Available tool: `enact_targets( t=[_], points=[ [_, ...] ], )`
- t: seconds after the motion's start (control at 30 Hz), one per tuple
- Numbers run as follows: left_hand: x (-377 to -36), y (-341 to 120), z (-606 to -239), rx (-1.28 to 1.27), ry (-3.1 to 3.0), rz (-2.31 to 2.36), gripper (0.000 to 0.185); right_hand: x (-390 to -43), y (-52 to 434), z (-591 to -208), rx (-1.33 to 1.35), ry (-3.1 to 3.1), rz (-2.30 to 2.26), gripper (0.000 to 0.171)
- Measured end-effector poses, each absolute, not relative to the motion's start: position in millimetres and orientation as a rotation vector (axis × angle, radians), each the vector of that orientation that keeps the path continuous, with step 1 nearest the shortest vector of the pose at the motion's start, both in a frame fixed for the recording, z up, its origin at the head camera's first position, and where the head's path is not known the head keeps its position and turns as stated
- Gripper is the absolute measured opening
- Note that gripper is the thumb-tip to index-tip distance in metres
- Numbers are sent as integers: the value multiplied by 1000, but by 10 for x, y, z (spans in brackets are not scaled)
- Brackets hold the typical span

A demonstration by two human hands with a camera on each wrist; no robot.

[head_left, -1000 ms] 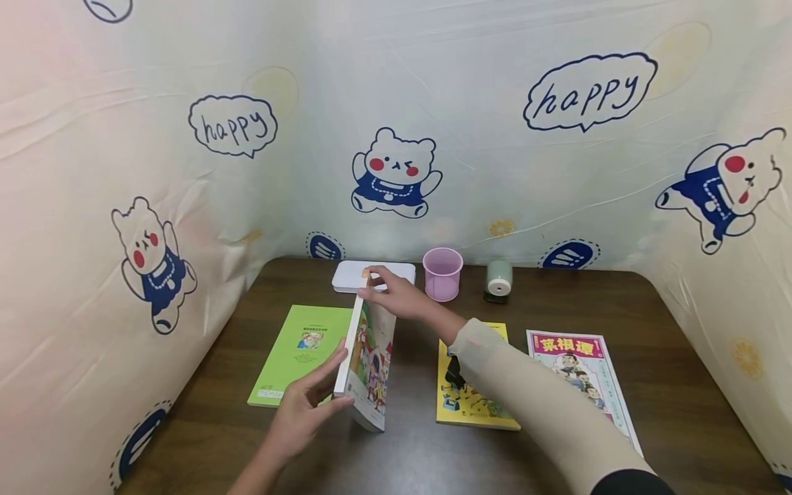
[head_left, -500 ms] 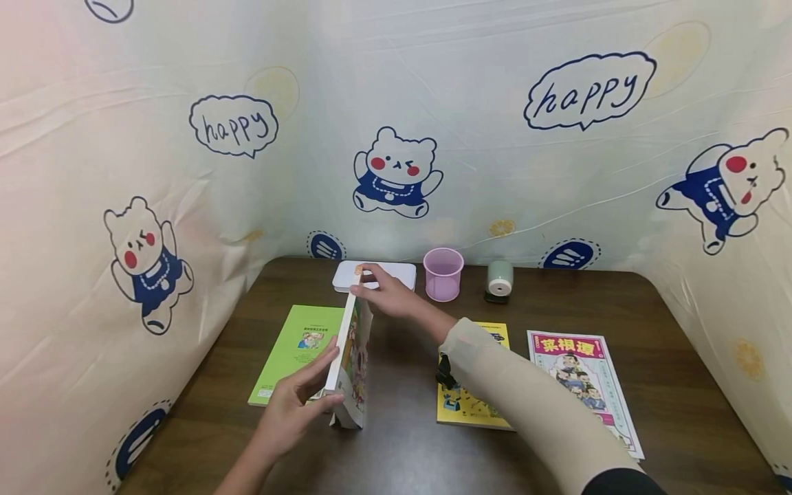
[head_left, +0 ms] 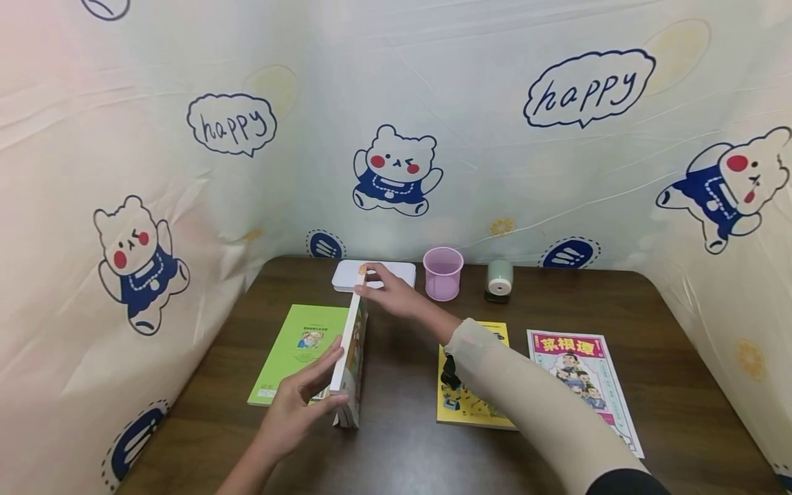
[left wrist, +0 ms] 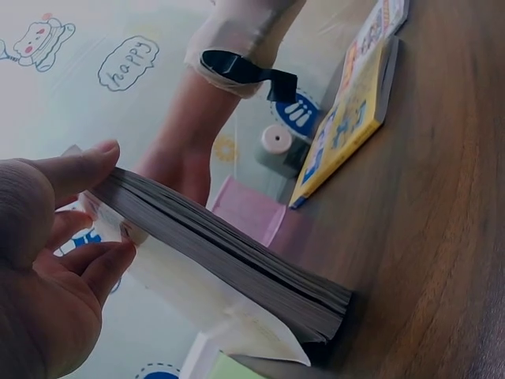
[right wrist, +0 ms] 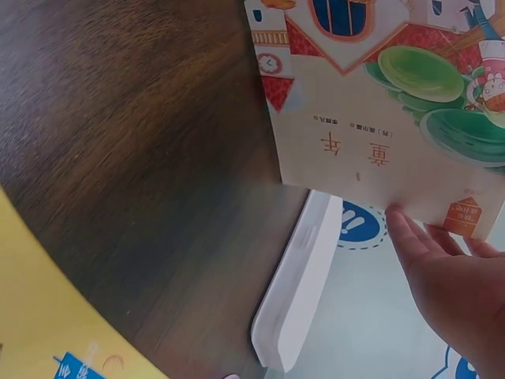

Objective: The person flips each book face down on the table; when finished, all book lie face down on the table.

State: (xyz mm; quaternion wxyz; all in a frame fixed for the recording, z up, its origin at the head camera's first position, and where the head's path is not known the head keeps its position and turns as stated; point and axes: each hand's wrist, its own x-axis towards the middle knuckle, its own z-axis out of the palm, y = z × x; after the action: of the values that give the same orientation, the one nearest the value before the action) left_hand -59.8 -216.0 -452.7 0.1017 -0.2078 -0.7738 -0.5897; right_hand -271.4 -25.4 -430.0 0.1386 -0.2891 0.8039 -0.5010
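Observation:
A thick picture book (head_left: 351, 357) stands on its long edge on the dark wooden table (head_left: 680, 385), nearly upright. My left hand (head_left: 297, 405) grips its near end, with the thumb on the page block and the fingers against the cover (left wrist: 237, 253). My right hand (head_left: 390, 295) reaches across and holds the far top corner; in the right wrist view its fingertips (right wrist: 402, 225) lie on the illustrated cover (right wrist: 379, 103). A thin green book (head_left: 297, 350) lies flat just left of the standing book.
A yellow book (head_left: 476, 405) and a pink-headed magazine (head_left: 581, 371) lie flat to the right. At the back stand a white box (head_left: 346, 275), a pink cup (head_left: 443, 273) and a small green device (head_left: 498, 278). Printed cloth walls enclose three sides.
The book has swung from leaning right, cover showing, to almost upright on its edge, and shifted slightly left. Both hands kept their hold.

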Motion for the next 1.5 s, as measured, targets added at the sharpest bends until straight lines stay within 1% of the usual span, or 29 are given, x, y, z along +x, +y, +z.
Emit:
enact_targets(
  t=[0.3,0.57,0.77,1.03,1.27,1.5],
  points=[
    [-633,-2044,-4541,-634,-2246,-1804,69,-2738,-145,-4332,-856,2360,-1455,60],
    [-645,-1892,-4556,-509,-2296,-1873,79,-2754,-13,-4365,-827,2335,-1448,67],
    [-664,-1802,-4584,-401,-2348,-1910,84,-2759,77,-4422,-806,2295,-1472,67],
    [-706,-1713,-4689,-388,-2356,-2022,84,-2744,191,-4484,-821,2243,-1518,64],
    [-742,-1632,-4781,-253,-2370,-2125,85,-2739,293,-4580,-778,2269,-1522,64],
    [-784,-1568,-4895,-287,-2393,-2107,84,-2754,391,-4680,-755,2267,-1533,64]
  ],
)
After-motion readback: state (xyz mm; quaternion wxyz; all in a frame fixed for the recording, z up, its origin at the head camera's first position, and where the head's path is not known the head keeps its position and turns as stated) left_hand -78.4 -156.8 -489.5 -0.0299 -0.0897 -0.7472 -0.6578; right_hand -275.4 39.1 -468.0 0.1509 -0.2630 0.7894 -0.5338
